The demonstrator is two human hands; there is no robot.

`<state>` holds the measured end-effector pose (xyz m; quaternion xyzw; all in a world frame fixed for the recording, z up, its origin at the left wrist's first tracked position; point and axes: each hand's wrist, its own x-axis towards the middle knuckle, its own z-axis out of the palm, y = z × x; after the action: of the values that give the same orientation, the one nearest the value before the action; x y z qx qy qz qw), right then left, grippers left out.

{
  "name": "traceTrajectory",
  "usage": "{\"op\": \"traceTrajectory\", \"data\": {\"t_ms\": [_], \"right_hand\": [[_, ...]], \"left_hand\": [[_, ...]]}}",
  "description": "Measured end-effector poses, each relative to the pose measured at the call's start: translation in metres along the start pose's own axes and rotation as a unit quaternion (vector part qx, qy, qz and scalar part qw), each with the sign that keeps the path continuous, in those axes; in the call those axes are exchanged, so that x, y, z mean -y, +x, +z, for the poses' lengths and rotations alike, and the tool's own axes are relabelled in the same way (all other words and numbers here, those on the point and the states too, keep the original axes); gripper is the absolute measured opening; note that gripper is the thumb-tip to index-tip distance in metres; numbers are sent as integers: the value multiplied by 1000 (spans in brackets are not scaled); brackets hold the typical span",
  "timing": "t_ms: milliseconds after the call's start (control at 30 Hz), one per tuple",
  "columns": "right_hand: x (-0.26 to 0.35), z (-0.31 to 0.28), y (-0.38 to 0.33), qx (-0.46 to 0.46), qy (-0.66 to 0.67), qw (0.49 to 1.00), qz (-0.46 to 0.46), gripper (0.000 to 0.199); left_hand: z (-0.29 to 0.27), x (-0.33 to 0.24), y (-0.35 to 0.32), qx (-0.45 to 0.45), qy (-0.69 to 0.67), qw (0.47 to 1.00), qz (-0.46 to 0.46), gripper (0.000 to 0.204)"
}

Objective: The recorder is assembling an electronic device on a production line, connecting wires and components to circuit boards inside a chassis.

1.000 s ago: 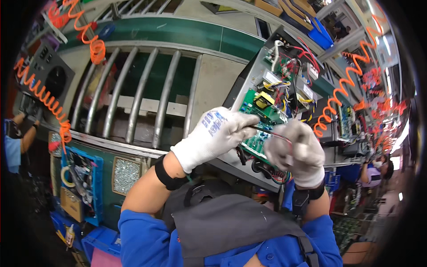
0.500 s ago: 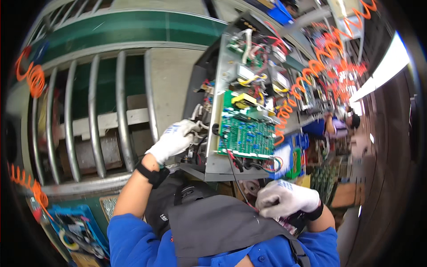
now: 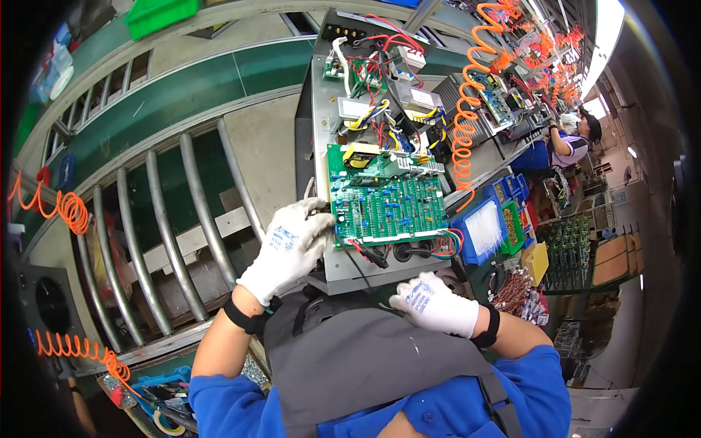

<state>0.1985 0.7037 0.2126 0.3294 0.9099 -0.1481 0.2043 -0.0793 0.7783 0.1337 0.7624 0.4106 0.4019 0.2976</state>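
An open grey metal chassis [image 3: 347, 274] sits before me, holding a green circuit board [image 3: 391, 212] packed with small parts, plus coils and wiring farther back. My left hand [image 3: 281, 248], in a white glove, is at the chassis's left side, fingers bent round the edge beside the board. A white cable [image 3: 309, 188] rises next to its fingertips; what those fingers pinch is hidden. Just off the chassis's front edge is my gloved right hand [image 3: 436, 305], its fingers curled together, their contents out of sight. Black and multicoloured wires [image 3: 451, 241] come off the board's front.
Metal rollers [image 3: 164, 233] lie to the left. An orange coiled hose [image 3: 461, 139] hangs over the right side. Blue bins [image 3: 478, 237], a green tray [image 3: 511, 226] and bundled red wires [image 3: 513, 290] stand at right. A co-worker [image 3: 569, 142] is farther off.
My view has shifted, so the chassis appears farther left. My left hand has moved from the white cables to the edge by the board. My right hand has risen toward the chassis's front edge.
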Motion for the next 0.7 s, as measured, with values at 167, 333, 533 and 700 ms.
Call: {"op": "traceTrajectory", "data": {"t_ms": [167, 333, 533, 700], "right_hand": [[-22, -62, 27, -303, 16, 951, 59, 6], [-43, -30, 67, -236, 440, 861, 99, 16], [-41, -31, 72, -240, 384, 886, 104, 14], [-36, -33, 74, -267, 316, 904, 108, 11]], "left_hand": [[1, -19, -7, -26, 124, 989, 80, 25], [4, -28, -11, -14, 146, 986, 83, 28], [13, -26, -22, -10, 142, 989, 39, 38], [16, -19, -25, -27, 105, 993, 49, 36]]}}
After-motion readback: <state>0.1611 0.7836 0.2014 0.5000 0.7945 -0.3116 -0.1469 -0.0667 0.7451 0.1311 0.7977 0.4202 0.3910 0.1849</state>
